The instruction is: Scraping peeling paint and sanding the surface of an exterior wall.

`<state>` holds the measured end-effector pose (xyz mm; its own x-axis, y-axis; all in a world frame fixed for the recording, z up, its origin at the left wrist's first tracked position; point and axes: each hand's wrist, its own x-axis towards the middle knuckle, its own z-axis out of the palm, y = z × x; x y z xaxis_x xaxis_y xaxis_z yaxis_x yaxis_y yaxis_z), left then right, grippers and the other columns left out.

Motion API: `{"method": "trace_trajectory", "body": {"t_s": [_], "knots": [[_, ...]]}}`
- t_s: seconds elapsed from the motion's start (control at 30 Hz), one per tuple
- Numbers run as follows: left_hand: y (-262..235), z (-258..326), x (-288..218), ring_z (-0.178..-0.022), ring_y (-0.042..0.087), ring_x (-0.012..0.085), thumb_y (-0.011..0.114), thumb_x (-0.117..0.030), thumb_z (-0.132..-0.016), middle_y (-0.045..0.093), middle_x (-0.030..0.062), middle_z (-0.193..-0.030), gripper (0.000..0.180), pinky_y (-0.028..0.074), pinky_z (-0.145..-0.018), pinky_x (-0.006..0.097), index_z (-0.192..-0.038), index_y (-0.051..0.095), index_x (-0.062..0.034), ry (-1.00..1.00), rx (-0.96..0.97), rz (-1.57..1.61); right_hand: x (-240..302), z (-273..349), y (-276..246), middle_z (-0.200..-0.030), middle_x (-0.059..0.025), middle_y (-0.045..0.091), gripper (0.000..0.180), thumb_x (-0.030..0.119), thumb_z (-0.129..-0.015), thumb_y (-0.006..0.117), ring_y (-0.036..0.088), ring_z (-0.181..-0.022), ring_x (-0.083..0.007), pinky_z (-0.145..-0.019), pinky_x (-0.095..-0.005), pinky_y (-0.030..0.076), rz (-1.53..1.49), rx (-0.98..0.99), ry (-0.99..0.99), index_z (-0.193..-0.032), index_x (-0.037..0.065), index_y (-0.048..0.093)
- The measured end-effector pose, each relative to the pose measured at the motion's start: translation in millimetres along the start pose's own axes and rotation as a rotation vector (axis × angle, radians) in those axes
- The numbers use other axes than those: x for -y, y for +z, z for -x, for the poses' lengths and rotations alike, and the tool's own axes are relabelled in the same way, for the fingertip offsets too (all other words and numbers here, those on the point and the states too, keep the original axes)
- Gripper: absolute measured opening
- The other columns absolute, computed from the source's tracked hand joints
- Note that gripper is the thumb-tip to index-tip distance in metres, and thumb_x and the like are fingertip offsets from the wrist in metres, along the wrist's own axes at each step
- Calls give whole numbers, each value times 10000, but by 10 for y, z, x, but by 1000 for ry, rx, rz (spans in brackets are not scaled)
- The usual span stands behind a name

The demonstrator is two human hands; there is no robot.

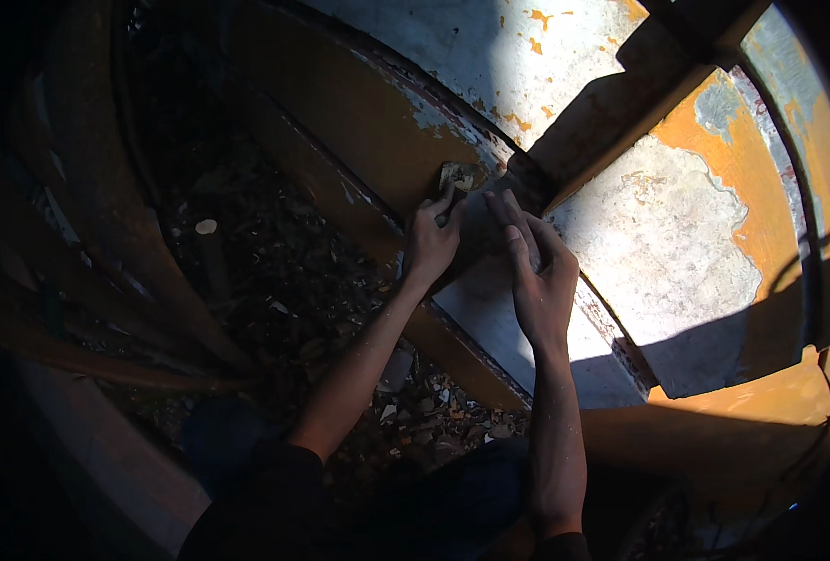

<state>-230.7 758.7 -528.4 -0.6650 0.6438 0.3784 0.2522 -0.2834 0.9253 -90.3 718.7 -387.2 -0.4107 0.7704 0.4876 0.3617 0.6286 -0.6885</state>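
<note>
My left hand (431, 238) is closed around a small flat tool, like a scraper, with a squarish, pale-smeared end (457, 175). That end lies close to the orange-brown painted panel (378, 140). Just to its right, my right hand (544, 271) has its fingers bent together at a dark grey flat piece (483, 208). Shadow hides how the fingers meet this piece, and its kind is unclear. Under both hands runs a curved body panel with grey-white patches (490, 299) and worn orange paint.
A thick dark beam (621, 117) crosses the panel at the upper right. Beyond it, a sunlit white patch (677, 224) is ringed by flaking orange paint. Curved rusty bands (144, 252) stand at the left. Dry leaves and debris (434, 411) cover the ground below.
</note>
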Motion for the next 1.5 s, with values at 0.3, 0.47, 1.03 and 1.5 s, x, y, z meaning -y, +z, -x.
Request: {"method": "trace_trajectory", "body": {"t_s": [0.3,0.47,1.03,1.5], "knots": [[105,196,392,-830,614,398,644,-173,-946,585,236,-882,429,486,-740,439,-1334,593,2,89,-77,-139,13,23,-27,-933,-154,714,311,190,-958,665,650,-860,-167,-812,-309,500,21,18,-26,-1160,-47,667],[33,-39,126,-819,602,384,658,-102,-924,570,220,-878,436,487,-714,421,-1351,595,-36,280,-92,-87,68,29,-35,-942,-155,715,298,178,-960,664,656,-899,-171,-840,-307,494,-33,47,55,-1160,-42,668],[-110,-169,129,-798,578,383,672,-36,-887,548,227,-876,502,475,-697,430,-1379,575,-36,382,-28,-141,125,30,51,-914,-222,714,295,187,-946,656,714,-839,-257,-765,-353,529,144,-9,19,-1167,-8,670],[-150,139,755,-747,539,367,672,-81,-916,498,206,-830,477,440,-655,414,-1380,570,-34,370,-54,-182,82,6,163,-875,-184,714,278,171,-949,656,680,-788,-198,-725,-335,512,114,-24,-33,-1163,-6,673]]}}
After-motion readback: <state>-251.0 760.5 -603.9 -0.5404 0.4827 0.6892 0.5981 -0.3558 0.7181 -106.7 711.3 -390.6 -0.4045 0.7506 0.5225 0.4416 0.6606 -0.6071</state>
